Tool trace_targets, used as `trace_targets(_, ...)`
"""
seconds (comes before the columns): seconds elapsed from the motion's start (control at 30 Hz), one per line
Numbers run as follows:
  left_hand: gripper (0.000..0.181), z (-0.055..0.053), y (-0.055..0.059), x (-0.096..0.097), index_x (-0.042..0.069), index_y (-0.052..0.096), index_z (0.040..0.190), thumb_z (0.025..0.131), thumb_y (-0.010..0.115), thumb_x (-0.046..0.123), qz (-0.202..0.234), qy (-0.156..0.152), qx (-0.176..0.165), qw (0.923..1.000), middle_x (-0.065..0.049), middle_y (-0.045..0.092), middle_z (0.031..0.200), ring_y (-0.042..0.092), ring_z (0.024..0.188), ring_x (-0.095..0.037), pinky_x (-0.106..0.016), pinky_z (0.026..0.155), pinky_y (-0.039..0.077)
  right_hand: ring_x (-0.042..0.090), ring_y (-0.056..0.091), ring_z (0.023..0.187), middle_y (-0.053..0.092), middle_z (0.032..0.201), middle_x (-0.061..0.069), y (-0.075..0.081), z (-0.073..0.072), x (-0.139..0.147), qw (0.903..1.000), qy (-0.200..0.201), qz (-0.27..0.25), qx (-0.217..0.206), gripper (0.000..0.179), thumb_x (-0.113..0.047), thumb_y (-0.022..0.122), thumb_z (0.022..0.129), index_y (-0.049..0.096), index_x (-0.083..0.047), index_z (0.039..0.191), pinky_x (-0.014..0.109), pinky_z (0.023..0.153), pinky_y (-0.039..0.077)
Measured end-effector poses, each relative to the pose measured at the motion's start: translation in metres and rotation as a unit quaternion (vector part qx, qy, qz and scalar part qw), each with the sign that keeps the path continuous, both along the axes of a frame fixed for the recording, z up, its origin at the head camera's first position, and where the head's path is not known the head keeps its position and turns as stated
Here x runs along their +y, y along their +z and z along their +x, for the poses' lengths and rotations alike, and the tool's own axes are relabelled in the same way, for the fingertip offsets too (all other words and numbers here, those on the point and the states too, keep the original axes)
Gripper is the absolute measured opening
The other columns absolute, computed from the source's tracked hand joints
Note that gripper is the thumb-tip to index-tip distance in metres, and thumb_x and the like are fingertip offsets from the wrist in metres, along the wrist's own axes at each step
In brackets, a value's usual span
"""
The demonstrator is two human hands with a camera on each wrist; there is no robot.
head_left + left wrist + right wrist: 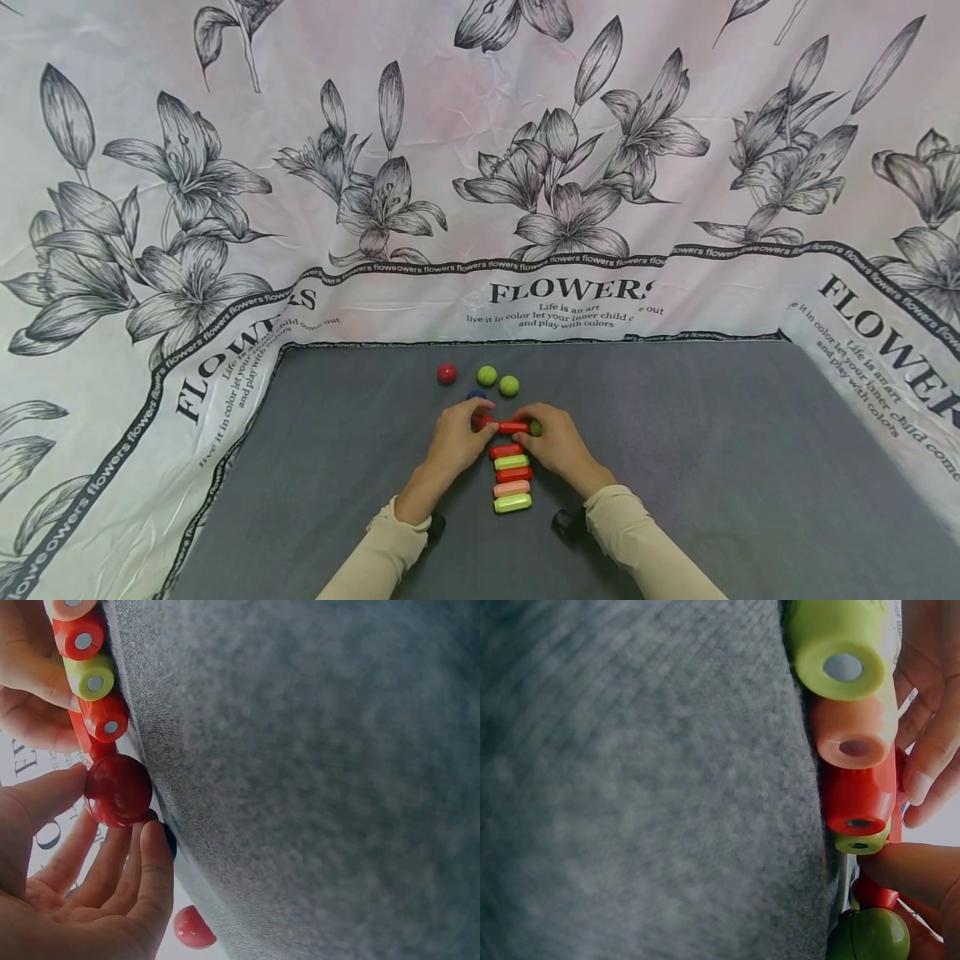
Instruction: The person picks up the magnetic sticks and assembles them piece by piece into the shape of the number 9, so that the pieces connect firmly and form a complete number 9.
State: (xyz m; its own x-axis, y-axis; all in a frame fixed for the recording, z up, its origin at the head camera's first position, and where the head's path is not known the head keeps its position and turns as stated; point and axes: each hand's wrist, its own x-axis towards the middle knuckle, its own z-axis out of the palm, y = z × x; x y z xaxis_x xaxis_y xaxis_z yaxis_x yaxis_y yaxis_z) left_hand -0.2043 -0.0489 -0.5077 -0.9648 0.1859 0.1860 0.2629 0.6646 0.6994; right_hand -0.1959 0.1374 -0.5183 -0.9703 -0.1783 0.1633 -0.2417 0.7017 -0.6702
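Observation:
In the head view my left hand (459, 435) is at the left end of a red magnetic stick (513, 427). Its thumb and fingers hold a glossy red ball (120, 790), which touches the stick's end in the left wrist view. On the other side my right hand (558, 442) pinches that stick near its right end, where a green ball (870, 936) sits. Just below both hands lies a row of short sticks: red (506, 452), yellow-green (512, 462), red (513, 474), pink (512, 489) and yellow-green (512, 503). Silvery round magnets show in their ends.
Beyond the hands lie a red ball (447, 373), two green balls, one left (487, 376) and one right (509, 386), and a dark blue ball (477, 395) partly behind the left hand. Grey cloth (712, 467) covers the table. A flower-printed sheet (420, 304) hangs behind it.

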Motion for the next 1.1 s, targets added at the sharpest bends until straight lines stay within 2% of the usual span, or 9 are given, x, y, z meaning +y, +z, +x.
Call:
trace_targets(0.17,0.027,0.000,0.000,0.000,0.011,0.073,0.114,0.088,0.077,0.017,-0.002,0.001,0.003,1.0000,-0.007,0.076,0.104,0.070,0.093,-0.021,-0.039,0.082,0.054,0.027,0.068,0.102,0.074,0.106,0.006,0.000,0.000,0.000,1.0000,-0.004,0.002,-0.002,0.023,-0.013,0.081,0.084,0.075,-0.012,0.105,0.047,0.093,0.053)
trace_targets(0.4,0.029,0.005,0.002,-0.004,0.011,0.073,0.114,0.086,0.079,0.018,0.008,0.006,0.019,0.9998,-0.008,0.073,0.107,0.069,0.099,-0.024,-0.044,0.090,0.054,0.026,0.068,0.103,0.073,0.108,0.006,0.002,0.001,-0.001,0.9999,-0.006,-0.002,-0.013,0.023,-0.014,0.081,0.084,0.075,-0.013,0.106,0.046,0.095,0.053)
trace_targets(0.5,0.030,0.010,0.005,-0.007,0.011,0.073,0.115,0.086,0.079,0.018,0.005,0.004,0.031,0.9995,-0.009,0.073,0.107,0.069,0.099,-0.025,-0.043,0.087,0.054,0.026,0.068,0.103,0.073,0.107,0.006,0.001,0.000,-0.001,0.9999,-0.007,0.002,-0.012,0.023,-0.014,0.081,0.084,0.075,-0.013,0.106,0.046,0.095,0.053)
trace_targets(0.6,0.031,0.015,0.010,-0.009,0.011,0.073,0.115,0.086,0.079,0.019,0.007,-0.004,0.038,0.9992,-0.008,0.073,0.105,0.069,0.095,-0.024,-0.038,0.081,0.054,0.025,0.068,0.102,0.073,0.107,0.006,0.000,-0.001,-0.001,0.9999,-0.008,0.007,-0.010,0.023,-0.013,0.081,0.084,0.074,-0.012,0.106,0.046,0.094,0.054)
trace_targets(0.73,0.030,0.022,0.015,-0.010,0.014,0.073,0.115,0.087,0.079,0.021,0.013,-0.022,0.024,0.9994,-0.005,0.074,0.103,0.069,0.093,-0.021,-0.030,0.077,0.053,0.024,0.068,0.101,0.074,0.107,0.006,0.001,-0.001,0.000,0.9999,-0.008,0.004,-0.012,0.022,-0.013,0.081,0.084,0.074,-0.012,0.106,0.046,0.093,0.054)
trace_targets(0.8,0.029,0.024,0.015,-0.011,0.014,0.073,0.115,0.087,0.079,0.021,0.015,-0.030,0.016,0.9993,-0.005,0.074,0.104,0.069,0.094,-0.021,-0.030,0.078,0.053,0.025,0.068,0.101,0.074,0.106,0.006,0.001,-0.002,0.000,0.9999,-0.006,0.003,-0.012,0.022,-0.013,0.081,0.084,0.075,-0.012,0.106,0.046,0.093,0.054)
trace_targets(1.1,0.024,0.026,0.008,-0.009,0.012,0.074,0.110,0.087,0.078,0.016,0.016,-0.047,0.015,0.9987,-0.004,0.075,0.104,0.070,0.095,-0.019,-0.030,0.080,0.055,0.026,0.068,0.103,0.074,0.108,0.008,-0.001,-0.001,0.001,1.0000,-0.001,0.005,-0.008,0.023,-0.012,0.080,0.085,0.074,-0.010,0.107,0.047,0.095,0.054)
